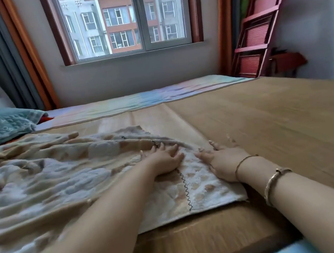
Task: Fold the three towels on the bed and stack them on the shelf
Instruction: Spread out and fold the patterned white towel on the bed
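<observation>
A beige and white patterned towel [201, 187] with a black zigzag stitch lies flat at the bed's near edge. My left hand [165, 160] rests flat on it with fingers spread. My right hand [223, 159] lies flat on the towel's right edge, fingers straight and reaching onto the mat. More crumpled beige and bluish-white towel cloth [42, 179] spreads to the left; how many pieces it holds is unclear. A teal towel [0, 125] sits bunched at the far left.
A tan woven mat [267, 124] covers the bed. A pastel striped sheet [147, 97] runs along the far side under the window [127, 19]. A red folded frame [265, 24] leans in the right corner.
</observation>
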Action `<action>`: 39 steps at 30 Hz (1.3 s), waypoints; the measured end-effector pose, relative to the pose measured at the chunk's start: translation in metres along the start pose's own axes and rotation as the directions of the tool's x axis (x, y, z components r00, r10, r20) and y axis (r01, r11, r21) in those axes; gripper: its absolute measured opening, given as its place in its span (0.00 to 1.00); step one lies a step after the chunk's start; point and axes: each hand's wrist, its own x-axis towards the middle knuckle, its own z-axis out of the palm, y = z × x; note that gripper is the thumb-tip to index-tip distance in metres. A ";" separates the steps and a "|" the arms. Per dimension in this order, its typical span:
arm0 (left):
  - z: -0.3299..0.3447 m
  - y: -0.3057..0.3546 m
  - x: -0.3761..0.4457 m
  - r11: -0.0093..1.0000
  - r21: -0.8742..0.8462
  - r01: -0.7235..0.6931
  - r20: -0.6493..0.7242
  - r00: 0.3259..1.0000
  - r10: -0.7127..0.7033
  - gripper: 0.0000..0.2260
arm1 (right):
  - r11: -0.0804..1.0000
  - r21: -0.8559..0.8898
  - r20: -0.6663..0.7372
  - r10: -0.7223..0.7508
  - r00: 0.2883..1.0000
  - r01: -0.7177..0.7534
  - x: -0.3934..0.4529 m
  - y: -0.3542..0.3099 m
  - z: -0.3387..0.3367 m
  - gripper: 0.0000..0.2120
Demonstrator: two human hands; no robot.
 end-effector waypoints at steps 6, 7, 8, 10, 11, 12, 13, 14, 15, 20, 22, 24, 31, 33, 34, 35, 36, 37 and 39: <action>0.006 0.128 0.067 0.989 -0.049 -0.139 0.001 0.990 0.139 0.28 | 0.978 -0.056 0.059 0.203 0.977 -0.200 0.004 0.117 0.023 0.31; 0.008 0.148 0.074 0.983 -0.049 -0.179 0.008 0.984 0.179 0.28 | 0.971 -0.068 0.076 0.233 0.970 -0.228 0.000 0.136 0.025 0.33; 0.009 0.163 0.076 0.974 -0.052 -0.220 0.016 0.975 0.221 0.28 | 0.963 -0.082 0.095 0.263 0.960 -0.256 -0.004 0.150 0.027 0.35; 0.012 0.195 0.080 0.942 -0.102 -0.318 0.025 0.946 0.322 0.27 | 0.940 -0.127 0.123 0.330 0.936 -0.315 -0.014 0.180 0.033 0.36; 0.012 0.205 0.079 0.916 -0.164 -0.365 0.019 0.927 0.373 0.26 | 0.932 -0.144 0.135 0.351 0.926 -0.332 -0.019 0.190 0.036 0.36; 0.011 0.212 0.076 0.878 -0.257 -0.404 -0.003 0.909 0.417 0.25 | 0.926 -0.156 0.141 0.366 0.920 -0.344 -0.024 0.196 0.036 0.36; 0.010 0.215 0.072 0.831 -0.358 -0.425 -0.039 0.896 0.442 0.24 | 0.921 -0.170 0.141 0.375 0.916 -0.350 -0.026 0.199 0.037 0.36; 0.009 0.213 0.067 0.788 -0.432 -0.440 -0.084 0.889 0.450 0.22 | 0.915 -0.189 0.135 0.383 0.914 -0.356 -0.028 0.199 0.038 0.36; 0.007 0.206 0.061 0.765 -0.461 -0.449 -0.132 0.888 0.442 0.21 | 0.906 -0.225 0.122 0.392 0.912 -0.359 -0.028 0.196 0.037 0.36; 0.010 0.113 0.019 0.833 -0.207 -0.513 -0.374 0.828 0.418 0.20 | 0.814 -0.448 -0.011 0.409 0.913 -0.370 -0.025 0.167 0.025 0.30; 0.008 0.064 -0.007 0.873 -0.156 -0.462 -0.362 0.849 0.385 0.21 | 0.834 -0.402 -0.092 0.375 0.922 -0.379 -0.027 0.142 0.013 0.28; 0.004 0.017 -0.038 0.900 -0.147 -0.410 -0.310 0.883 0.352 0.32 | 0.904 -0.268 -0.206 0.285 0.936 -0.334 -0.031 0.104 0.001 0.23; 0.007 -0.132 -0.145 0.957 -0.062 -0.283 -0.420 0.877 0.232 0.39 | 0.876 0.383 -0.371 -0.145 0.917 0.293 -0.039 -0.096 -0.021 0.23; 0.006 -0.165 -0.166 0.967 0.000 -0.253 -0.421 0.878 0.230 0.31 | 0.851 0.372 -0.367 -0.233 0.901 0.372 -0.043 -0.134 -0.024 0.28; 0.004 -0.181 -0.178 0.968 0.031 -0.248 -0.394 0.887 0.239 0.25 | 0.854 0.354 -0.351 -0.256 0.901 0.380 -0.046 -0.151 -0.026 0.27; 0.001 -0.190 -0.187 0.965 0.052 -0.256 -0.379 0.889 0.256 0.17 | 0.868 0.328 -0.331 -0.265 0.906 0.374 -0.050 -0.162 -0.029 0.24; -0.002 -0.199 -0.196 0.965 0.076 -0.250 -0.371 0.892 0.260 0.09 | 0.889 0.293 -0.314 -0.258 0.914 0.351 -0.055 -0.174 -0.033 0.20; -0.005 -0.203 -0.202 0.961 0.105 -0.257 -0.375 0.885 0.278 0.04 | 0.913 0.252 -0.308 -0.238 0.921 0.320 -0.060 -0.180 -0.037 0.18; -0.008 -0.205 -0.214 0.950 0.133 -0.282 -0.392 0.865 0.312 0.05 | 0.949 0.160 -0.305 -0.213 0.928 0.270 -0.072 -0.188 -0.045 0.18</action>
